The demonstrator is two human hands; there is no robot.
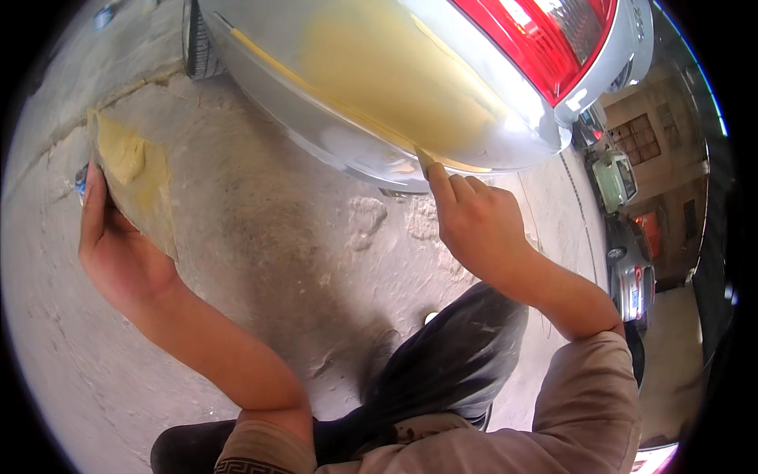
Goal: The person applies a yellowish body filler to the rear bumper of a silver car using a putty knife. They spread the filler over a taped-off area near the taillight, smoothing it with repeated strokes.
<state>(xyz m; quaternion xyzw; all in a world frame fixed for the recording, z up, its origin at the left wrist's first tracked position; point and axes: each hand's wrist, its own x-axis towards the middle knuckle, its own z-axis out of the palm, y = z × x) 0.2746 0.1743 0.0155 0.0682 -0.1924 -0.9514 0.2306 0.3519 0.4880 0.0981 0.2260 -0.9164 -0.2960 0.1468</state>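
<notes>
My left hand (130, 257) grips a thin mixing board (162, 213) by its edge, out to the left above the floor. A lump of yellow body filler (126, 154) is smeared over the board's upper part. In my right hand (482, 221) is a small putty spreader (423, 161), pinched by the fingers, its tip against the lower edge of a silver car's rear panel (264, 35). Smooth yellow filler (387, 75) covers a broad patch of that panel, with a thin yellow streak along the crease. My fingers hide most of the spreader.
A red tail light (541, 47) adjoins the filled panel. The car's tyre (204, 51) is at upper left, near a small blue object (103, 17) on the rough concrete floor (260, 205). Parked cars (628, 253) line the far right. My bent knee (466, 340) is below the right hand.
</notes>
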